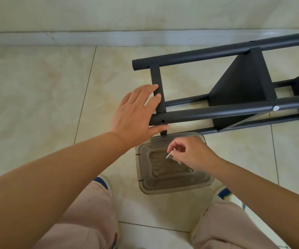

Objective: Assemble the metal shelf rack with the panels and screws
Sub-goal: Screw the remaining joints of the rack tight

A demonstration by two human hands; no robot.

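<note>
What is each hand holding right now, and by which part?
The right hand pinches a screw near its head end, over the plastic tray. The left hand holds nothing; its straight fingers rest on the rack's end crossbar.

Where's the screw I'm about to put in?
In the head view, lower centre: the screw is pinched in your right hand, above the clear plastic tray on the floor, just below the rack's near tube.

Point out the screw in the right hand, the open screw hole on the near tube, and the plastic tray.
screw (pixel 169 155): head view, its shaft.
screw hole (pixel 162 121): head view, the hole's opening.
plastic tray (pixel 176 187): head view, near rim.
</note>
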